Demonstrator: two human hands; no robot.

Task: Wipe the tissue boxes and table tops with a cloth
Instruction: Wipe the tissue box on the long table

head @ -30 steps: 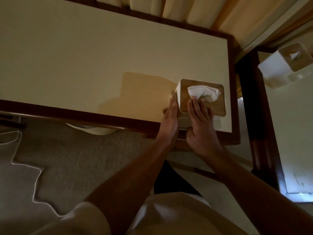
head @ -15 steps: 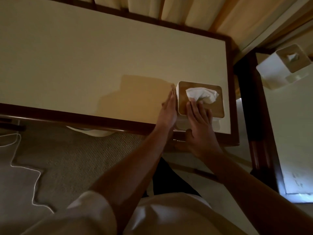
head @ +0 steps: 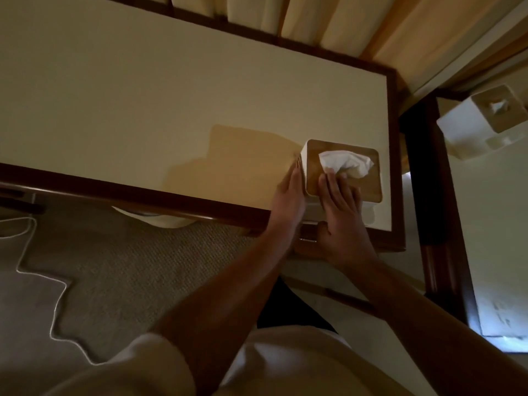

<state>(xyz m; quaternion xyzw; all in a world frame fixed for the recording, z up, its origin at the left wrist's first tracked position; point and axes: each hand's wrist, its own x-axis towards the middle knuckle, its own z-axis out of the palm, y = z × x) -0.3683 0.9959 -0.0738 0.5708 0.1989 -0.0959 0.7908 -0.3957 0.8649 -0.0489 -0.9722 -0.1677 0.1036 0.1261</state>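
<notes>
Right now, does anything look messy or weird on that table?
Nothing is spilled or broken. The tissue box sits straight near the table corner. One oddity: a darker tan patch beside it, probably only shadow. On the carpet a white cord lies in loose zigzags.

A pale cream short-sleeved top [head: 271, 364] leaves 2 forearms [head: 228, 295] bare above a dark lower garment [head: 288, 310].

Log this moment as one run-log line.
left hand flat against tissue box side | right hand flat on its top | box stands near table corner
</notes>
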